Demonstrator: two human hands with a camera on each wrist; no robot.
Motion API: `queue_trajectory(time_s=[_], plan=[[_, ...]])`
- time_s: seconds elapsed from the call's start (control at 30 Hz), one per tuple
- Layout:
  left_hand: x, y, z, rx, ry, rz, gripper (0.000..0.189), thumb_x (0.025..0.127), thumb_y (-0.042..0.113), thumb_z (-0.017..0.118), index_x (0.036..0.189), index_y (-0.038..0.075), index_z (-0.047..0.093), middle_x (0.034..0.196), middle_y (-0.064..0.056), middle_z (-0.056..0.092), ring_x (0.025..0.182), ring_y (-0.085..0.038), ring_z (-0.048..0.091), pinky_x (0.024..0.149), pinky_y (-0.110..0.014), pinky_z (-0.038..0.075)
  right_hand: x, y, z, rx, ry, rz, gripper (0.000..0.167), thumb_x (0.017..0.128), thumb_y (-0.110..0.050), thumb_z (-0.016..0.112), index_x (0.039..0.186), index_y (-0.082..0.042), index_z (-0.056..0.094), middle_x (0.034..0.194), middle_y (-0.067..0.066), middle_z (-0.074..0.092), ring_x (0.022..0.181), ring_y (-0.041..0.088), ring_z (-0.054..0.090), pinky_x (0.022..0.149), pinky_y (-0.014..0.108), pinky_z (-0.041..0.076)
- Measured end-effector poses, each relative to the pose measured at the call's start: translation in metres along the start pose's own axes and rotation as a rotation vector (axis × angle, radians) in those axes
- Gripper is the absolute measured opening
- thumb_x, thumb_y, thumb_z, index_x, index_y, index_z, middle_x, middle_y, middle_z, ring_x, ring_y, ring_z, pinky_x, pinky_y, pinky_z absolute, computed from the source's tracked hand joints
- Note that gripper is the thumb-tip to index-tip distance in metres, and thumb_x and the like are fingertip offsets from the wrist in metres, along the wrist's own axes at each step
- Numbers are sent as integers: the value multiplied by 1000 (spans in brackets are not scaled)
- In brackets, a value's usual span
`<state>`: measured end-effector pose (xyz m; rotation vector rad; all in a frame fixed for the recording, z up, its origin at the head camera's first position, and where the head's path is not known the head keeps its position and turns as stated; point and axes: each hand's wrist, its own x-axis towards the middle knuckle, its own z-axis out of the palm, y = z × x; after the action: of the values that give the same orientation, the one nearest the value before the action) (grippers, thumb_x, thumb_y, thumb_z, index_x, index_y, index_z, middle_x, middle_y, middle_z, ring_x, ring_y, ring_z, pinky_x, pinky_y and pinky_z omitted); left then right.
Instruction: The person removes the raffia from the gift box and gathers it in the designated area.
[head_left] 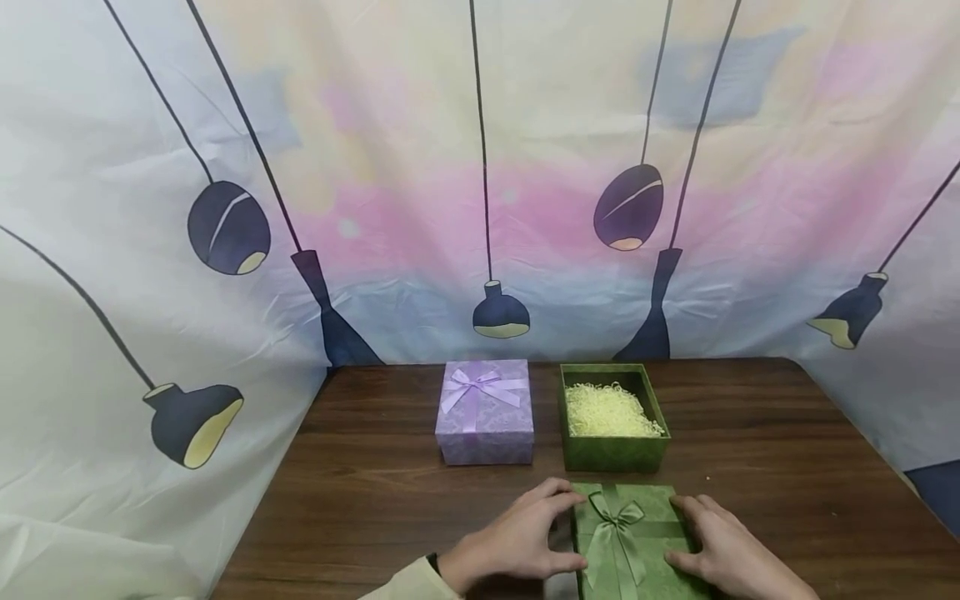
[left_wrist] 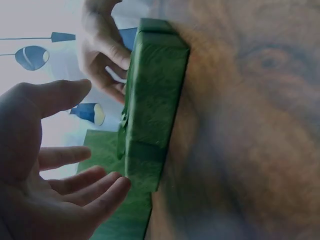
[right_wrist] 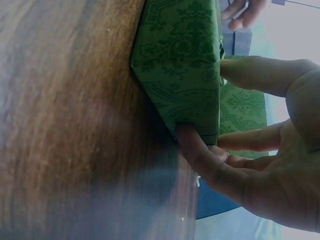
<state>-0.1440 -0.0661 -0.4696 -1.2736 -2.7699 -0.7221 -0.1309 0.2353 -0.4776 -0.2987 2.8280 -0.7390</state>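
Note:
A green patterned box lid [head_left: 660,546] with a ribbon bow [head_left: 618,521] lies at the front of the table, between both hands. My left hand [head_left: 528,533] is at its left edge, thumb and fingers spread. In the left wrist view the left fingers [left_wrist: 107,197] are loosely bent beside the lid's side wall. The right hand [head_left: 723,542] holds the lid's right side, its thumb over the top edge and its fingers around the far corner. One right finger [right_wrist: 192,145] presses on that corner in the right wrist view.
Behind the lid stands an open green box [head_left: 615,454] filled with pale yellow shredded paper [head_left: 611,410]. To its left is a closed lilac gift box [head_left: 487,446] with a bow. All are on a dark wooden table [head_left: 360,492], backed by a curtain [head_left: 420,242] with printed lamps.

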Motion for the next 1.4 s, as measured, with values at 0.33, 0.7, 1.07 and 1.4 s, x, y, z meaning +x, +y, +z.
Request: queue_trajectory(time_s=[0.33, 0.7, 1.07, 1.4], plan=[[18, -6, -21, -4, 109, -17, 71, 83, 39, 74, 143, 14, 47, 134, -1, 52, 120, -15, 54, 101, -32, 45, 1, -1, 0, -5, -8, 7, 84, 73, -47, 81, 132, 5, 52, 129, 30, 54, 123, 53, 45, 92, 63, 43], [44, -23, -35, -113, 203, -92, 75, 84, 30, 72, 148, 10, 38, 136, -8, 45, 110, -21, 57, 94, -27, 49, -2, -4, -1, -27, 55, -58, 81, 71, -45, 83, 129, 5, 54, 122, 21, 58, 112, 39, 57, 86, 53, 49], [63, -29, -43, -148, 244, -149, 69, 84, 23, 71, 145, 8, 41, 135, -11, 43, 110, -24, 57, 91, -26, 49, 3, -7, -3, -37, 29, -40, 80, 71, -44, 83, 128, 6, 55, 117, 16, 60, 102, 30, 60, 81, 48, 51], [77, -24, -43, -179, 216, -143, 62, 90, 16, 64, 146, 7, 38, 136, -15, 39, 101, -24, 61, 85, -21, 49, 0, -3, -1, -32, -6, 3, 85, 73, -47, 81, 132, 7, 52, 128, 31, 53, 119, 48, 51, 90, 60, 46]])
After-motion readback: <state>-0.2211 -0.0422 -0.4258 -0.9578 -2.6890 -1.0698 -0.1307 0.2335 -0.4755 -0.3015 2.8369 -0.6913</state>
